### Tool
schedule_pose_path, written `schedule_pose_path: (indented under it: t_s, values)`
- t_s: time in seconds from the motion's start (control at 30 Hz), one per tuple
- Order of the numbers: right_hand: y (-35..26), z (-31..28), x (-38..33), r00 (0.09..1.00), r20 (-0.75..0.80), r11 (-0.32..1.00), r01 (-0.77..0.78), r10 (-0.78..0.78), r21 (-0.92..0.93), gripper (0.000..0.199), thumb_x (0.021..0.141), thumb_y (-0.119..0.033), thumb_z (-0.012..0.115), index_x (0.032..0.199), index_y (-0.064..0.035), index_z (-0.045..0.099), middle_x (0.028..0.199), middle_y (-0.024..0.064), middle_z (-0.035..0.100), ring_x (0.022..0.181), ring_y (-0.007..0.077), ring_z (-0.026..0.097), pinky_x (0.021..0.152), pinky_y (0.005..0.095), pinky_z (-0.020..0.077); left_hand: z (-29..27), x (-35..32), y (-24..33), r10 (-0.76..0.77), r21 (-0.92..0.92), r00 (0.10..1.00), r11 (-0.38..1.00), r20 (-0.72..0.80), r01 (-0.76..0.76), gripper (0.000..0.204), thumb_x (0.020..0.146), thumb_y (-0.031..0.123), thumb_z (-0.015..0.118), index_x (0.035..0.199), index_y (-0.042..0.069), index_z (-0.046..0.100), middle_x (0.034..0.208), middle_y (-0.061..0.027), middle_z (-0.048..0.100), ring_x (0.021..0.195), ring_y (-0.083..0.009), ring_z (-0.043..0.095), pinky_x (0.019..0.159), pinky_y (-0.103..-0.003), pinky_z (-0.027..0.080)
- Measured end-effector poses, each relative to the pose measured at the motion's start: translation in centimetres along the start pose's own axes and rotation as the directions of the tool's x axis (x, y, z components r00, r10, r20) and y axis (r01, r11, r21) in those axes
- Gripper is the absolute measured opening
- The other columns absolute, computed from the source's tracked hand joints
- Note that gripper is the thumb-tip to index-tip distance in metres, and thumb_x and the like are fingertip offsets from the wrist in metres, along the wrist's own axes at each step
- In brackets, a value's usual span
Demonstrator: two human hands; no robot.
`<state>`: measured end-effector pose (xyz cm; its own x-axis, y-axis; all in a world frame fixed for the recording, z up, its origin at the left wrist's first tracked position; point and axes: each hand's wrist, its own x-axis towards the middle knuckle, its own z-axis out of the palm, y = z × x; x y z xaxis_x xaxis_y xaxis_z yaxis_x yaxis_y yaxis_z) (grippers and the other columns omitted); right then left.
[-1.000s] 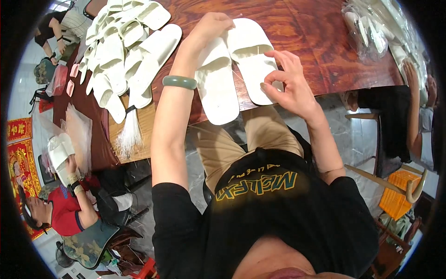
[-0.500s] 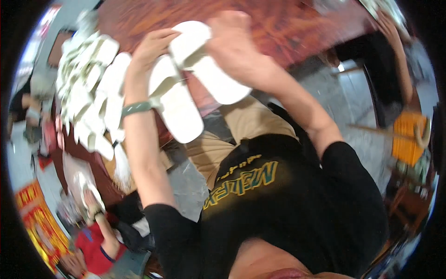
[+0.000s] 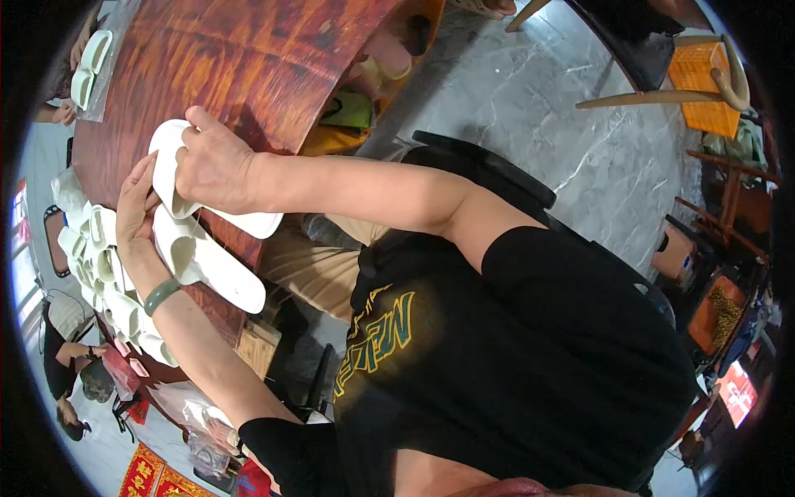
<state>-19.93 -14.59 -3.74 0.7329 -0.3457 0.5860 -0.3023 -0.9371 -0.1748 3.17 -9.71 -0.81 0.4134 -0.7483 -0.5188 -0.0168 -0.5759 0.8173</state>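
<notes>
Over the table's near edge I have a pair of white slide slippers. My right hand point(image 3: 214, 166) is curled over the strap end of the upper slipper point(image 3: 167, 147), its thumb raised and part of the sole hidden beneath the wrist. Closed along the left side of the pair, my left hand point(image 3: 137, 201) has its fingertips against the upper slipper and its palm next to the strap of the lower slipper point(image 3: 219, 269). The lower one slants toward my lap, insole up. A green bangle point(image 3: 161, 296) circles my left wrist.
A heap of white slippers point(image 3: 99, 261) lies left on the wooden table point(image 3: 224, 62). At the far left, another person's hands are near a bagged slipper pair point(image 3: 91, 70). More people work at lower left. An orange basket point(image 3: 704, 87) stands at upper right.
My view has swung, so the table and heap now appear farther left. Both hands stay at the slipper pair; the right hand has come closer to the left, over the upper slipper.
</notes>
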Motion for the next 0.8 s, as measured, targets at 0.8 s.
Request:
schedule_pose_path:
  t_s: [0.8]
  values:
    - [2.2, -0.9, 8.3, 0.984, -0.167, 0.910, 0.117, -0.053, 0.399, 0.014, 0.075, -0.015, 0.063, 0.084, -0.0050, 0.065, 0.081, 0.0107, 0.064, 0.077, 0.0264, 0.060, 0.068, 0.0369, 0.0465, 1.3, -5.4, -0.7, 0.465, -0.127, 0.744, 0.803, -0.480, -0.583, 0.015, 0.086, 0.013, 0.058, 0.096, 0.003, 0.063, 0.080, 0.0028, 0.062, 0.053, 0.0020, 0.040, 0.045, -0.013, 0.029]
